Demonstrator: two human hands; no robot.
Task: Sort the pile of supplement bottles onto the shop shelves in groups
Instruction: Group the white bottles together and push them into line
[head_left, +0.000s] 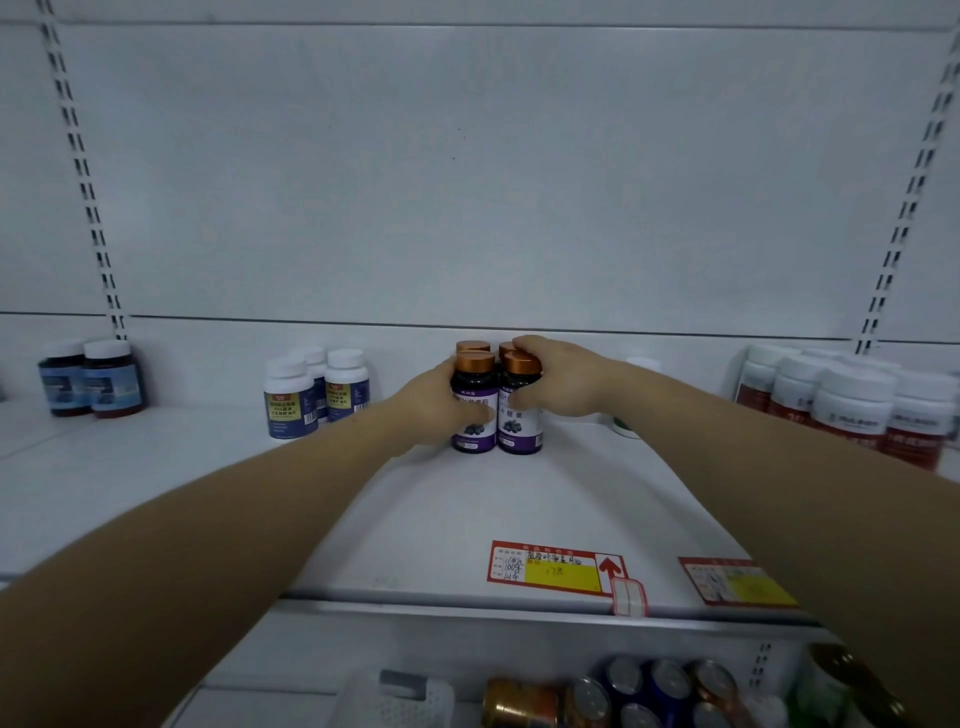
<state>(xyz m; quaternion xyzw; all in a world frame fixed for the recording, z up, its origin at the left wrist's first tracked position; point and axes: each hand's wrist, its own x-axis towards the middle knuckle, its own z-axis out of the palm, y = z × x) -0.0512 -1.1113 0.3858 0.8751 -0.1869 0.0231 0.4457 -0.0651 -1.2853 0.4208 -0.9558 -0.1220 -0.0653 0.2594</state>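
On the white shelf (467, 519), gripping the two near purple bottles (519, 431), one in left hand (441, 410), one in right hand (558, 376), likely squaring four alike into one group.

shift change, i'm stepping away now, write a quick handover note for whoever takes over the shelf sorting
Left hand and right hand both grip the purple bottles, a cluster of four standing in the middle of the shelf.
Done: blue-label bottles far left, yellow-label bottles next, red-label bottles right, each grouped.
Left: release the cluster, then probably sort the loose bottles below the shelf edge.
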